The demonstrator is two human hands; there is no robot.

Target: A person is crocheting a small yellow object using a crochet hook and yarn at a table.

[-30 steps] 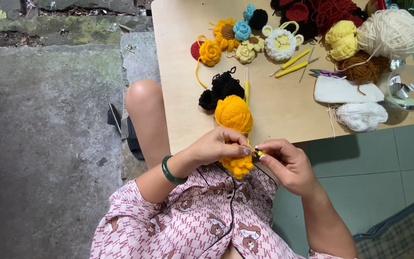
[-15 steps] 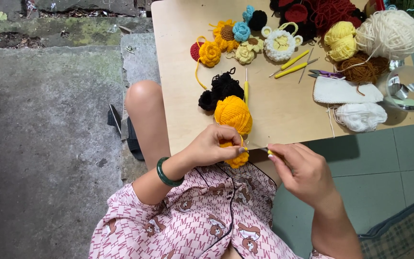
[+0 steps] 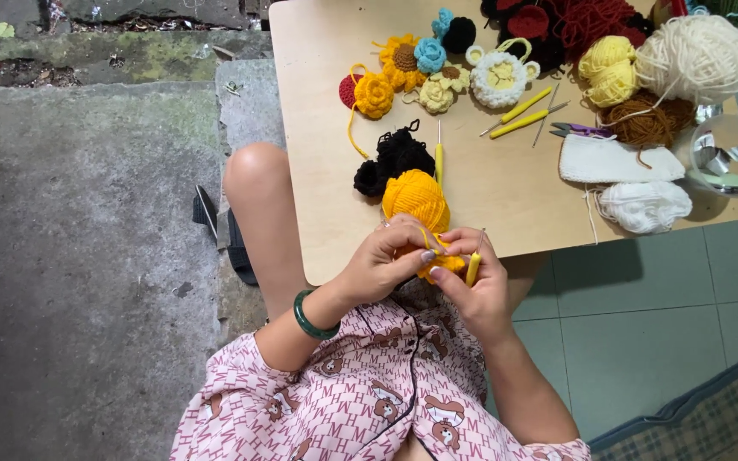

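My left hand [image 3: 382, 260] pinches a small orange crochet piece [image 3: 442, 266] over my lap, just below the table's near edge. My right hand [image 3: 476, 286] holds a yellow-handled crochet hook [image 3: 473, 266] upright against that piece. Orange yarn runs from the piece up to an orange yarn ball [image 3: 417, 198] on the wooden table [image 3: 326, 171]. A clump of black yarn [image 3: 393, 160] lies just behind the ball, with another yellow hook [image 3: 439, 158] beside it.
Finished crochet flowers [image 3: 403, 64] in orange, blue and cream sit at the table's far side, with red, yellow, cream and brown yarn balls [image 3: 694, 55], two yellow hooks [image 3: 518, 115], small snips [image 3: 581, 130], white knit pieces [image 3: 617, 162] and a clear bowl [image 3: 723, 154]. Concrete lies left, tiles right.
My right hand, drawn out to the right half a second ago, has come back against the left hand, with the hook now upright at the orange piece.
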